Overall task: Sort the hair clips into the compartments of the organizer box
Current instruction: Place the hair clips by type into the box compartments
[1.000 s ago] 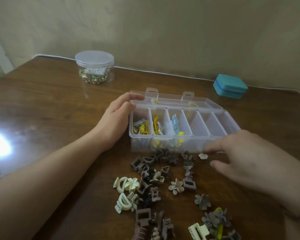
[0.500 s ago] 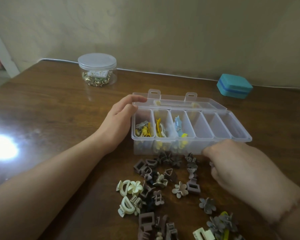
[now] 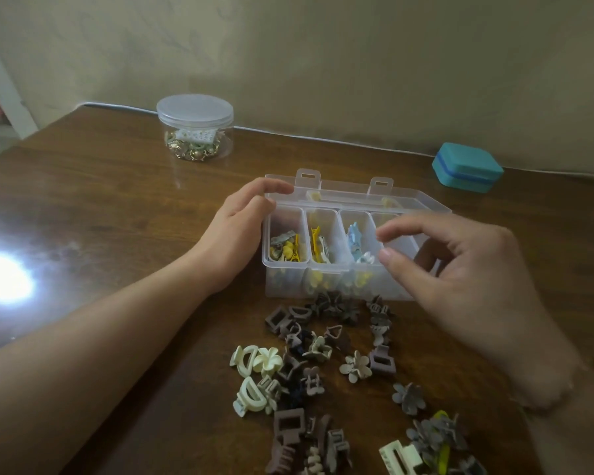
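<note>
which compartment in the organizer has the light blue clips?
The third compartment from the left of the organizer box, just left of the right hand. The two to its left hold mostly yellow and grey clips.

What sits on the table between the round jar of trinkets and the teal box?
Mostly bare wood in the head view: between the round jar and the teal box only the organizer box's raised lid latches reach toward that stretch.
</note>
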`<action>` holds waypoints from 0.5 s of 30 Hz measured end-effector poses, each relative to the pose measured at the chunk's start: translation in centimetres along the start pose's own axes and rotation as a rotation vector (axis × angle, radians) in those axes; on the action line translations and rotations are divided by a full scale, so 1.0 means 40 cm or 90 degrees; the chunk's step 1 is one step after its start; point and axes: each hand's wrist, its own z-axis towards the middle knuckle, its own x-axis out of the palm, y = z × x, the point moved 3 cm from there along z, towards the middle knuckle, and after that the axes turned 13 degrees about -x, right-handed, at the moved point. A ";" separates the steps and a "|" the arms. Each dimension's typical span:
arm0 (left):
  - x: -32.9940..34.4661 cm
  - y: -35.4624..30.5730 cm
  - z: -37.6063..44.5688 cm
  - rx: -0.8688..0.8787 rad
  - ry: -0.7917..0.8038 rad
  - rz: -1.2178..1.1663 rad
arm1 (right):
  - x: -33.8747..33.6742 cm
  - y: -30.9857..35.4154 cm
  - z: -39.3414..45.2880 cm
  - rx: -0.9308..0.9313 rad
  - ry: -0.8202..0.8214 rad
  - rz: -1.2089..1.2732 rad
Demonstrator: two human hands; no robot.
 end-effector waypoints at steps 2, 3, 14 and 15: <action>-0.001 -0.002 -0.002 0.000 -0.007 -0.005 | -0.017 0.013 0.002 -0.057 0.022 0.014; 0.000 -0.003 -0.002 -0.001 -0.009 -0.009 | -0.022 0.019 -0.001 -0.098 0.069 0.032; 0.001 0.003 0.004 -0.012 -0.012 -0.016 | -0.034 0.022 -0.064 0.043 0.716 0.033; 0.001 0.003 0.003 -0.012 -0.005 -0.023 | -0.035 0.027 -0.067 0.035 0.726 0.031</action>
